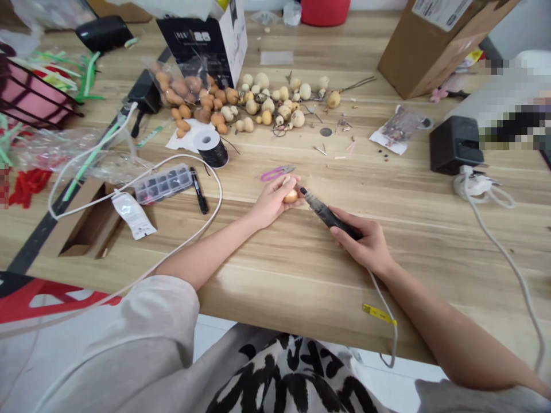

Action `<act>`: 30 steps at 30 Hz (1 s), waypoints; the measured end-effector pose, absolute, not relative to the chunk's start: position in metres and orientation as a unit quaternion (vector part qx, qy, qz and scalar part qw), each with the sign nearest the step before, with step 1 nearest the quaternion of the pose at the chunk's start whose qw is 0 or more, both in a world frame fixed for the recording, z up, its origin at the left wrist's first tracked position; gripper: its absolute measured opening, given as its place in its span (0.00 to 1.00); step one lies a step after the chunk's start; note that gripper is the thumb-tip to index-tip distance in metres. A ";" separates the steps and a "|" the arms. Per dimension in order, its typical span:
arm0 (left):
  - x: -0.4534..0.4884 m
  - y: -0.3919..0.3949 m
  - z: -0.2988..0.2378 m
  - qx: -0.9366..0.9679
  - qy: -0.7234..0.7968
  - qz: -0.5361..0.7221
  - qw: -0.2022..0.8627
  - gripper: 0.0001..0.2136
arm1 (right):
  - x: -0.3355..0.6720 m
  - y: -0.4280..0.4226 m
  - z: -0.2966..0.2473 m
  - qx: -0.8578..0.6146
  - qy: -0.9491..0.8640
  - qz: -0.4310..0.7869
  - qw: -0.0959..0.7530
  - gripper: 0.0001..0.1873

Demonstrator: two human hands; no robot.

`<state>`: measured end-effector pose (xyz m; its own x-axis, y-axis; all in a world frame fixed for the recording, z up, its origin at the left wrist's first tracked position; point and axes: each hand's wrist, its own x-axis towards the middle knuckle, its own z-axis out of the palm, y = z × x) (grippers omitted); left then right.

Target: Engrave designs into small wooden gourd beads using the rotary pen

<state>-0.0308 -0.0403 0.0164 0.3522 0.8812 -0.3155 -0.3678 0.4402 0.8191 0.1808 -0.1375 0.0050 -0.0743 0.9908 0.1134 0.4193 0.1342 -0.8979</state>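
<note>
My left hand [275, 199] is closed around a small tan gourd [290, 197], held just above the table. My right hand [364, 240] grips a dark pen-shaped rotary tool [323, 213] with a white cord trailing from its back end. The tool's tip points at the gourd, close by it; whether they touch I cannot tell. Just beyond my left hand lie purple thread snips [275, 172]. Several pale gourds [282, 103] are heaped farther back, beside a plastic bag of brown gourds [189, 86].
A black thread spool [212, 150], a clear compartment box [164, 183] and a black marker [199, 192] stand left. A white cable [221, 189] loops there. Small bits [321, 150] are scattered beyond the tool. A black power adapter [456, 144] and a cardboard box [430, 51] stand right.
</note>
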 end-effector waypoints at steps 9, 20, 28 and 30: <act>-0.030 -0.040 0.014 0.333 0.394 0.410 0.752 0.13 | 0.179 -0.137 0.007 -0.563 -0.621 0.364 0.407 0.26; -0.028 -0.039 0.019 0.290 0.400 0.418 0.762 0.09 | 0.179 -0.138 0.005 -0.563 -0.619 0.364 0.408 0.27; -0.032 -0.039 0.014 0.306 0.374 0.430 0.763 0.12 | 0.179 -0.138 0.007 -0.564 -0.621 0.366 0.403 0.26; -0.032 -0.039 0.014 0.300 0.371 0.438 0.762 0.11 | 0.179 -0.138 0.008 -0.563 -0.623 0.365 0.403 0.26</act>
<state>-0.0315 -0.0386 0.0142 0.3407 0.8899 -0.3032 -0.4443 0.4366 0.7823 0.1786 -0.1377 0.0077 -0.0420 0.9950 0.0902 0.4072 0.0995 -0.9079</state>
